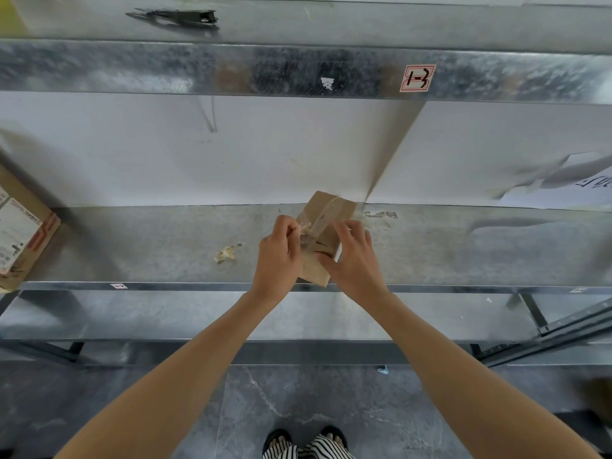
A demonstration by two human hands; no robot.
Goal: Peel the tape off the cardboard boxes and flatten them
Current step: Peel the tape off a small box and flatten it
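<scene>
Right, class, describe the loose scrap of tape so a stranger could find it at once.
Look along the grey metal shelf. Between the big labelled box and the small brown box lies the tape scrap. It is crumpled, yellowish and stuck to neither box.

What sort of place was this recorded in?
Probably a warehouse or stockroom: long metal shelves, a numbered label on the shelf beam, and a shipping box at the left. The left hand pinches tape on a small box held by the right hand.
</scene>
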